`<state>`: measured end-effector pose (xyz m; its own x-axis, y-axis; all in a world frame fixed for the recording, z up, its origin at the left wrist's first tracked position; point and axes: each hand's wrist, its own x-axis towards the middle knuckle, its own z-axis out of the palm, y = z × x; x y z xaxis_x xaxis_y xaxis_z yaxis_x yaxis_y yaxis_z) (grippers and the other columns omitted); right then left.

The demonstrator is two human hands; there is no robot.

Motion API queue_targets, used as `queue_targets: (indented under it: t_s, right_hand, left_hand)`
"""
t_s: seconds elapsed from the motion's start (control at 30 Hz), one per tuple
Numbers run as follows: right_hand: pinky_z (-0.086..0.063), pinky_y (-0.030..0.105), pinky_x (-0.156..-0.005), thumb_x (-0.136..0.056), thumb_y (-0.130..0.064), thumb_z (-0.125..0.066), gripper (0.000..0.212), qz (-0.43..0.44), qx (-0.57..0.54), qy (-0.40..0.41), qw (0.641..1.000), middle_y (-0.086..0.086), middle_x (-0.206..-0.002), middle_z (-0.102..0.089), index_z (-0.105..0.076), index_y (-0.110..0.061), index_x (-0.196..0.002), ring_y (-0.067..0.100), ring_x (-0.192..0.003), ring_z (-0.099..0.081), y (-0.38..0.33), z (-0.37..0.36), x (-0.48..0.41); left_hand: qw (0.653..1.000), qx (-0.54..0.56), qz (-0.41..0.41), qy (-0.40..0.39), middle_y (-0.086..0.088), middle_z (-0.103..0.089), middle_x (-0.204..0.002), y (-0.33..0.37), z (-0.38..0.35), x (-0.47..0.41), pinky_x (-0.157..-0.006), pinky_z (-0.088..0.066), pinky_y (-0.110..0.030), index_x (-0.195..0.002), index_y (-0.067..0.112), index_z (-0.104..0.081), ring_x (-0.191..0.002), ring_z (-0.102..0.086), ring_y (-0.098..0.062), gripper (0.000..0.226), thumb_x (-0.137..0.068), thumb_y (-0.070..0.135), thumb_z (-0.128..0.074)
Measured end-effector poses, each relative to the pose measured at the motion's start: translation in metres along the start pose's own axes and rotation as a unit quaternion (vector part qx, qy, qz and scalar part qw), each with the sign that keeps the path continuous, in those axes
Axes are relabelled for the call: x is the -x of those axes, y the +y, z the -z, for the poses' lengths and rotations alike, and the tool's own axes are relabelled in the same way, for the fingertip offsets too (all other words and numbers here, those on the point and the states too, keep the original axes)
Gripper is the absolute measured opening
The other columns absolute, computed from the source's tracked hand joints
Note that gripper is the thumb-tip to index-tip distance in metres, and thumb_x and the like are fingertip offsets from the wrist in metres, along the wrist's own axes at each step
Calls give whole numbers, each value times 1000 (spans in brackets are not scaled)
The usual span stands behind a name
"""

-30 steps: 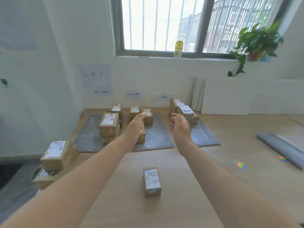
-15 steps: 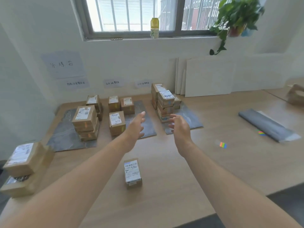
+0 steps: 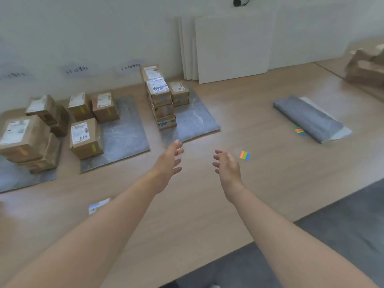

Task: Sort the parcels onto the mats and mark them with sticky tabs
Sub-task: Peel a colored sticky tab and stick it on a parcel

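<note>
Both hands are hovering empty, fingers loosely spread. The sticky tabs (image 3: 245,155) are lying flat just right of the right hand (image 3: 227,165), the nearer one; the left hand (image 3: 170,161) is hanging farther off.

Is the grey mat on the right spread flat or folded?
Folded: the long grey mat lies as a narrow, thick strip, white layer showing under its edge.

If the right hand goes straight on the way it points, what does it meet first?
The right hand would probably meet the rightmost mat first, then the tall parcel stack; its height is unclear.
</note>
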<state>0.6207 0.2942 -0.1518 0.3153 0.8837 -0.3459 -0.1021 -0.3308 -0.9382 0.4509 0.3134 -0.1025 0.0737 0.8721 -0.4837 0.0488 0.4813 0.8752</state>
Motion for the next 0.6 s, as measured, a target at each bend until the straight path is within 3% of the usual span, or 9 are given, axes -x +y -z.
queue_targets:
  t_s: [0.13,0.2,0.33,0.47,0.6]
  right_hand:
    - [-49,36,-92,-99,-27,-44,22,-29,3,37,999,1,-113,-64,-63,-26,-110,17,-99,-62,29,22,-44]
    - [-50,36,-91,-104,-21,-42,21,-39,3,64,997,-1,-108,-63,-62,-28,-107,18,-99,-62,39,31,-65]
    - [-46,33,-80,-104,-16,-43,24,-64,-11,101,993,0,-99,-61,-63,-17,-118,18,-92,-58,61,48,-103]
    - [-47,31,-75,-103,-18,-48,20,-89,-13,113,989,-2,-96,-62,-64,-20,-116,16,-84,-57,77,69,-134]
    - [-56,42,-86,-96,-21,-60,18,-94,19,104,990,-4,-105,-67,-66,-24,-112,14,-85,-64,93,91,-171]
  left_hand:
    - [998,-25,33,-43,0,-43,-154,-13,-33,-55,-116,-35,-45,-151,23,-41,-143,-37,-29,54,-106,51,-30]
    - [996,-34,53,-68,0,-45,-152,-20,-49,-83,-116,-34,-45,-150,24,-42,-142,-39,-28,53,-106,51,-29]
    - [991,-46,72,-102,1,-49,-149,-31,-80,-129,-115,-34,-44,-147,25,-44,-140,-41,-26,52,-105,51,-28]
    - [986,-54,99,-119,3,-54,-141,-43,-113,-157,-113,-36,-41,-143,28,-47,-137,-44,-22,49,-105,52,-29]
    - [984,-66,115,-122,0,-56,-141,-51,-145,-184,-117,-33,-43,-144,26,-45,-135,-47,-22,48,-106,49,-28]
